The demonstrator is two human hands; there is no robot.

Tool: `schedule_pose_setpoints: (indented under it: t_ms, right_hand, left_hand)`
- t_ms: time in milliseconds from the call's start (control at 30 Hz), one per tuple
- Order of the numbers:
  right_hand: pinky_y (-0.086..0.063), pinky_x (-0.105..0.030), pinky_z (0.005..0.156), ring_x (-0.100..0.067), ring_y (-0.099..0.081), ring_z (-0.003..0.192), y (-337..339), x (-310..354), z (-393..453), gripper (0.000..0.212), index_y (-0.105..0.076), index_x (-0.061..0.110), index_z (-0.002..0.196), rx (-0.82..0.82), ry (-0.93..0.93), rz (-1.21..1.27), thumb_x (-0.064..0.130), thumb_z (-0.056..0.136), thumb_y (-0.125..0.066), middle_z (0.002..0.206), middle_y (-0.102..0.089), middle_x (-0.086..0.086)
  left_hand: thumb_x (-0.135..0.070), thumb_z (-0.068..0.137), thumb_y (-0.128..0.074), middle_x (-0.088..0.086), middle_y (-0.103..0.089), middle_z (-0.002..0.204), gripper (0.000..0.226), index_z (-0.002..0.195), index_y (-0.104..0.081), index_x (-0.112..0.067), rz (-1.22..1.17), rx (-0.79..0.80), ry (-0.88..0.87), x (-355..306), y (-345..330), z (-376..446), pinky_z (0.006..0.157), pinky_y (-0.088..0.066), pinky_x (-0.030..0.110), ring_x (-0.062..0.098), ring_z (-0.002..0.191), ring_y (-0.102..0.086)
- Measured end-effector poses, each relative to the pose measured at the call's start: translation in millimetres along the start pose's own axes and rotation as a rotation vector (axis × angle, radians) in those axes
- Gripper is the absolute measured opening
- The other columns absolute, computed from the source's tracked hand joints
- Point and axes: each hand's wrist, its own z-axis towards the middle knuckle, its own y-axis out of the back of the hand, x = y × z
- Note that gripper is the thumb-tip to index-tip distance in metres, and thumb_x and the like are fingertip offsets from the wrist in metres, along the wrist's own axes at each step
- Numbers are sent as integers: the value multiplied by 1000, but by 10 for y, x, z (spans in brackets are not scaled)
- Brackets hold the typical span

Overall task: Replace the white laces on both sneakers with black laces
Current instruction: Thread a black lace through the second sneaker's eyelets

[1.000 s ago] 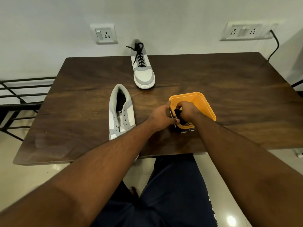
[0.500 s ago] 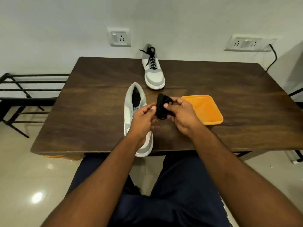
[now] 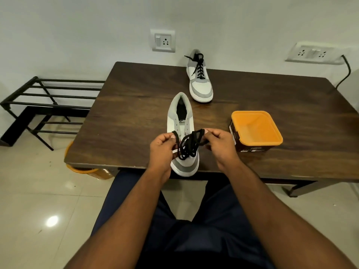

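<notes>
At mid-frame, just above the table's (image 3: 272, 90) near edge, I have the black lace (image 3: 187, 145) out of the orange tub (image 3: 256, 131) and coming loose from the tight bundle it was half a second ago. My left hand (image 3: 162, 147) pinches one end of it between thumb and fingers, and my right hand (image 3: 217, 140) pinches the other side, so the slack loops hang between them, over the front of the near sneaker (image 3: 183, 133). That shoe lies toe toward me with bare eyelets, no lace of either colour in it. At upper centre of the frame the far sneaker (image 3: 200, 80) already carries black lacing, so I judge half the job done. The tub now sits at right of centre, apart from my hands and apparently empty. Next I need to find a free tip and feed it through the lowest eyelets; the tangle could knot if I pull too quickly.
</notes>
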Motion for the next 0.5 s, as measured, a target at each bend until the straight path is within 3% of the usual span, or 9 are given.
schedule_pose_setpoints:
  t_ms: [67, 167, 233, 300, 400, 500]
  right_hand:
    - [-50, -26, 71, -11, -63, 78, 72, -16, 33, 16, -73, 16, 89, -104, 16, -32, 13, 95, -59, 82, -72, 1]
    - [-51, -23, 65, -10, -61, 70, 107, 20, -4, 12, -72, 14, 95, -49, 25, -38, 13, 94, -60, 79, -70, 1]
    - [-52, -22, 62, -11, -60, 66, 96, 53, -50, 11, -71, 14, 96, 41, -6, 50, 12, 94, -60, 75, -68, -1]
    - [-52, -22, 61, -9, -62, 64, 126, 88, -52, 12, -70, 12, 99, 31, -44, 202, 9, 94, -59, 73, -66, -2]
    - [-50, -21, 58, -10, -59, 61, 327, 137, 42, 15, -66, 9, 102, -196, -85, 510, 3, 96, -54, 74, -65, -5]
    - [-43, -20, 49, -8, -49, 54, 527, 166, 128, 17, -67, 12, 107, -335, -81, 481, 5, 95, -57, 83, -67, -5]
  left_hand:
    - [-9, 104, -44, 9, -67, 87, 16, 97, -58, -10, -91, -23, 17, -40, 34, 23, 65, -54, 34, 20, 80, -62]
    - [-23, 107, -38, 13, -71, 91, 18, 104, -53, -13, -232, 76, 95, -113, 57, 14, 72, -55, 42, 27, 84, -65]
    - [-37, 106, -35, 9, -67, 79, 30, 111, -55, -14, -319, 172, 130, -158, 43, -21, 70, -57, 42, 23, 71, -64]
    - [-40, 104, -41, 0, -49, 59, 31, 110, -60, -17, -366, 162, 102, -220, 55, -9, 58, -55, 34, 13, 51, -49]
    - [-26, 99, -55, -7, -40, 49, 13, 102, -66, -20, -330, -121, -4, -363, 270, 181, 39, -34, 18, 5, 39, -30]
    - [-21, 95, -60, -5, -49, 61, 15, 107, -68, -18, -182, -485, -8, -474, 652, 450, 35, -26, 14, 6, 47, -36]
